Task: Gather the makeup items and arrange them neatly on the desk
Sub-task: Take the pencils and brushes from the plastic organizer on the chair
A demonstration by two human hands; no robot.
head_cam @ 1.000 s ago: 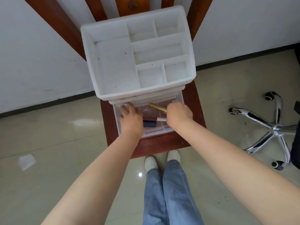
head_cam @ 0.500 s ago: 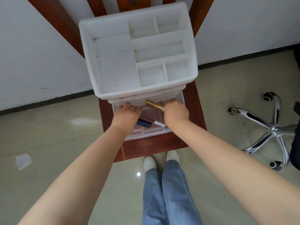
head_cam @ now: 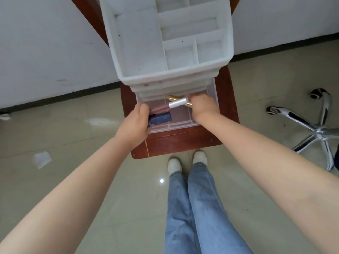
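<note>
At centre frame, an open clear plastic drawer (head_cam: 211, 99) juts from the white plastic compartment organiser (head_cam: 165, 43) on a red-brown wooden stool (head_cam: 183, 143). Left hand (head_cam: 136, 121) is curled round a dark blue rectangular case (head_cam: 160, 118) at drawer's left. Right hand (head_cam: 202, 106) is closed on a pink tube w/ silver cap (head_cam: 174, 104) (crossing a gold metallic tube (head_cam: 174, 98)). Chrome chair base (head_cam: 311, 125) at right edge.

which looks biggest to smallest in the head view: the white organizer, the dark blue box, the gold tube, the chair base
1. white organizer, much the largest, though nearest the camera
2. chair base, cut off at the edge
3. dark blue box and gold tube: both partly hidden by hands, so unranked
</note>
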